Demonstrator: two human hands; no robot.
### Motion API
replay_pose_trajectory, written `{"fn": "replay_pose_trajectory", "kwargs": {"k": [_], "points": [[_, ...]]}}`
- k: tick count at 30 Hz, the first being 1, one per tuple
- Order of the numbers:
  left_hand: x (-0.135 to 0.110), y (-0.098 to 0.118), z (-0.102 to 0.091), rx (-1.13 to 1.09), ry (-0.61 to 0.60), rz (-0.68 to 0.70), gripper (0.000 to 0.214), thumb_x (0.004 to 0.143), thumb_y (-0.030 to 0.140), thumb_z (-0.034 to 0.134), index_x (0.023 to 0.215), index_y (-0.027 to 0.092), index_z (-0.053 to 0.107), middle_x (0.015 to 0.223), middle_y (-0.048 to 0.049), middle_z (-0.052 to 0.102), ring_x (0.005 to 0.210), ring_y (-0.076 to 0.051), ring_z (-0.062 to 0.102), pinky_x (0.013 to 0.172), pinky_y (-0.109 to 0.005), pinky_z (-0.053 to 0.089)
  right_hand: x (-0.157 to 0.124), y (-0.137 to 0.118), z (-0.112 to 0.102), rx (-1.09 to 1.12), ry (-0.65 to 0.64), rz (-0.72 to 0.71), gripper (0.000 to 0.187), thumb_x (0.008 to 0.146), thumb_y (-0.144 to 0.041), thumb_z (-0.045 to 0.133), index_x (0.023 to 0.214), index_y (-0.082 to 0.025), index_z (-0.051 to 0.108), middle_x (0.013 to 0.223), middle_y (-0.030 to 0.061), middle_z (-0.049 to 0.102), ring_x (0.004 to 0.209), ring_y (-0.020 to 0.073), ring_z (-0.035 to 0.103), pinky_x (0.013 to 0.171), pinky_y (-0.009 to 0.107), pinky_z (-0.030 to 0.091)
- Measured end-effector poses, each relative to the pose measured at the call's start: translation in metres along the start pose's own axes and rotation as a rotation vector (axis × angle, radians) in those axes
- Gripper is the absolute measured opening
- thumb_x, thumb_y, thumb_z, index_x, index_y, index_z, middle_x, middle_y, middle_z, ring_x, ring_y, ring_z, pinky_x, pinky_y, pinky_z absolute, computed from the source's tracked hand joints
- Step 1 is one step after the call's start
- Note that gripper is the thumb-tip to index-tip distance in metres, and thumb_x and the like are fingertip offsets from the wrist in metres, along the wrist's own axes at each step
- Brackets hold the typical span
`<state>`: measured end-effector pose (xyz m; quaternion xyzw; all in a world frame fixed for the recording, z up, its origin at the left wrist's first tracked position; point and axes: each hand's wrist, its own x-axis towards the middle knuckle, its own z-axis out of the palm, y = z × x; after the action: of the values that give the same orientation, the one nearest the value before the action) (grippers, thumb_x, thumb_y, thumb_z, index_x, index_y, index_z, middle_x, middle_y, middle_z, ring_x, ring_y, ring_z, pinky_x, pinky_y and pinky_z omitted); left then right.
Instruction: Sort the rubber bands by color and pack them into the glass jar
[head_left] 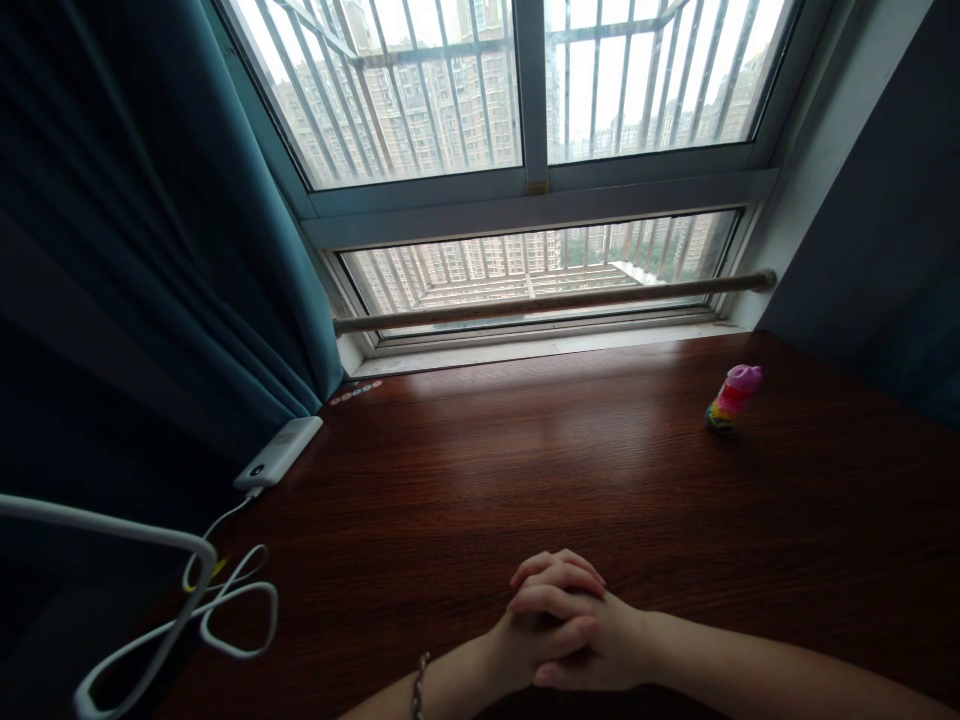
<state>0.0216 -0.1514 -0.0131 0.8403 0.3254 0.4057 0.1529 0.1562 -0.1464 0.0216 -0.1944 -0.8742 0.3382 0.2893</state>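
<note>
My two hands rest clasped together on the dark wooden table (525, 450) near its front edge. My left hand (525, 645) lies underneath, with a thin bracelet (420, 685) on its wrist. My right hand (577, 615) is folded over it, fingers interlaced with the left. Neither hand holds any object. The nearest thing is a small rainbow-striped bottle with a pink cap (733, 397), standing tilted far off at the back right.
A white power bank (279, 452) lies at the table's left edge, its white cable (225, 610) looping toward me. A teal curtain (187, 220) hangs on the left. A barred window (525, 150) with a rail (555, 298) runs behind the table.
</note>
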Motion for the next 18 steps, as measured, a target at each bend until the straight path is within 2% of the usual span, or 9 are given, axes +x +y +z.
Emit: {"fn": "replay_pose_trajectory", "kwargs": {"k": [4,6,9,13,18], "points": [[-0.001,-0.002,0.002,-0.097,-0.12,-0.129,0.028,0.066,0.022,0.066,0.094,0.025,0.063,0.078,-0.0019,0.062,0.077,-0.021,0.06,0.061,-0.028,0.052,0.0,-0.001,-0.001,0.0,0.0,0.006,0.056,0.072,-0.043,0.06,0.121,-0.023,0.043,0.116,0.008,0.046,0.113,0.0198,0.037,0.091,0.034,0.04],[0.0,-0.001,0.001,-0.169,-0.141,-0.155,0.029,0.067,0.02,0.065,0.096,0.024,0.063,0.083,-0.0026,0.063,0.081,-0.022,0.06,0.065,-0.028,0.053,0.001,-0.002,-0.002,0.002,0.0,0.009,0.056,0.072,-0.043,0.06,0.121,-0.024,0.043,0.116,0.0079,0.046,0.113,0.02,0.038,0.09,0.034,0.041],[0.003,0.002,-0.003,-0.253,-0.125,-0.126,0.028,0.07,0.019,0.063,0.097,0.022,0.06,0.089,-0.0037,0.062,0.086,-0.021,0.06,0.071,-0.027,0.054,0.001,-0.002,-0.002,0.002,0.001,0.011,0.056,0.072,-0.043,0.06,0.121,-0.024,0.042,0.116,0.0081,0.046,0.113,0.0206,0.038,0.089,0.035,0.041],[0.007,0.007,-0.008,-0.198,-0.073,-0.052,0.032,0.067,0.015,0.064,0.097,0.022,0.058,0.088,-0.0024,0.062,0.084,-0.019,0.061,0.068,-0.024,0.054,0.0,-0.002,-0.002,-0.005,-0.01,0.006,0.055,0.073,-0.045,0.058,0.121,-0.023,0.042,0.117,0.0093,0.045,0.114,0.0216,0.037,0.09,0.036,0.041],[0.007,0.007,-0.006,-0.276,-0.12,-0.119,0.034,0.064,0.009,0.063,0.095,0.022,0.057,0.091,-0.0028,0.062,0.087,-0.02,0.06,0.073,-0.026,0.053,0.0,-0.001,-0.001,-0.008,-0.006,0.005,0.055,0.073,-0.045,0.059,0.12,-0.022,0.043,0.117,0.0089,0.046,0.113,0.0203,0.037,0.09,0.034,0.04]]}}
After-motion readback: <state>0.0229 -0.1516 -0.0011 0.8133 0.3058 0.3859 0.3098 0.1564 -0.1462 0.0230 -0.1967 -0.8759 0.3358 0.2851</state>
